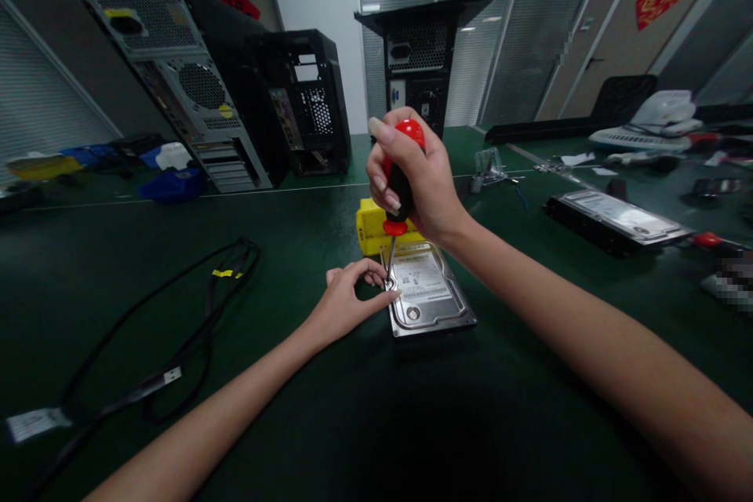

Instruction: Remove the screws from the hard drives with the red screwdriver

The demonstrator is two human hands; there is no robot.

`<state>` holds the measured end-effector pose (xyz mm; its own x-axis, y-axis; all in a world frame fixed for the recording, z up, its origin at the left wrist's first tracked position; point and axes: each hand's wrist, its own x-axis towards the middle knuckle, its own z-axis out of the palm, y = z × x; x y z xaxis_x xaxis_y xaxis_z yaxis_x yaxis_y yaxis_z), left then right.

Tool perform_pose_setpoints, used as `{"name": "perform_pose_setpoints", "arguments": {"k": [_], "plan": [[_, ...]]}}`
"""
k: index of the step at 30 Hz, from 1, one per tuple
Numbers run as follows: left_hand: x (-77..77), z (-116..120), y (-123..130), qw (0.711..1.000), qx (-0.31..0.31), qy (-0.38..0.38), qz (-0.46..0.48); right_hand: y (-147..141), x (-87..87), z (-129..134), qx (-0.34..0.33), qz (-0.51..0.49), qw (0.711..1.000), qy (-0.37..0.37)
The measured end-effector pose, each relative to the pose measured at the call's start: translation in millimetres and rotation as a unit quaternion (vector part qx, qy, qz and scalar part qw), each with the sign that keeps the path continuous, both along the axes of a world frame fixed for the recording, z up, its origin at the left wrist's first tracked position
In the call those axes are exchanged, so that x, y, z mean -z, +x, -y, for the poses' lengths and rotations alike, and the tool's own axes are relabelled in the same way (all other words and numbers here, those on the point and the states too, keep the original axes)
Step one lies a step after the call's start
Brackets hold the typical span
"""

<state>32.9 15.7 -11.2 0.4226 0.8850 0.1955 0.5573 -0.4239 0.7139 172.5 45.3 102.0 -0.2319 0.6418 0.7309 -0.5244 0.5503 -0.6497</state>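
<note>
A silver hard drive (432,306) lies label up on the green table. My right hand (420,172) is wrapped round the red and black handle of a screwdriver (402,192). The screwdriver stands nearly upright, its metal shaft reaching down to the drive's left edge. At that same edge is my left hand (358,286), closed, with the thumb on the drive's top and the fingers close beside the screwdriver's tip. The exact spot under the tip is too small to make out. Just behind the drive sits a yellow block-like thing (369,226), partly hidden by my right hand.
Black computer cases (227,86) stand along the back. A black cable (200,337) with a USB plug loops on the left. Another hard drive (623,216) on a black base lies at the right. A clear plastic bag (488,165) and a blue bin (170,183) sit farther back.
</note>
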Motion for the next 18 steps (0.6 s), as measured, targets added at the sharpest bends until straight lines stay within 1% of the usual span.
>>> {"name": "perform_pose_setpoints", "arguments": {"k": [7,18], "plan": [[0.6,-0.4,-0.2,1.0,0.003,0.005,-0.003,-0.3,0.0,0.4,0.001,-0.003,1.0,0.005],[1.1,-0.9,-1.0,1.0,0.007,0.003,-0.004,-2.1,-0.9,1.4,0.016,0.005,1.0,-0.007]]}}
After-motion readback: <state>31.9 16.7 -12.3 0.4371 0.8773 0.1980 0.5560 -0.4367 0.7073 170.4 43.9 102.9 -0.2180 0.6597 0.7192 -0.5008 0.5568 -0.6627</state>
